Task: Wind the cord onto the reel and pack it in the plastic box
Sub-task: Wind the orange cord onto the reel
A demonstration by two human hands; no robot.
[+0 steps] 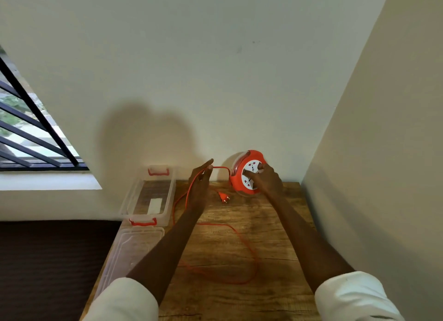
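A: How far along?
B: Early. The right hand (266,179) grips the reel (248,173), far right on the tabletop (275,236); left hand (200,181) fingers pinch the cord (247,246), mostly loose.
A: The plastic box (148,196)?
B: Open, far left, nothing packed.

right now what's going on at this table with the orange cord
A person is winding an orange cord onto a reel. The right hand rests on the reel's white face, apparently turning it, while the left hand pinches the cord and feeds it in. Much of the cord lies loose on the wooden table, its plug near the reel. The clear plastic box stands open at the left, its lid beside it.
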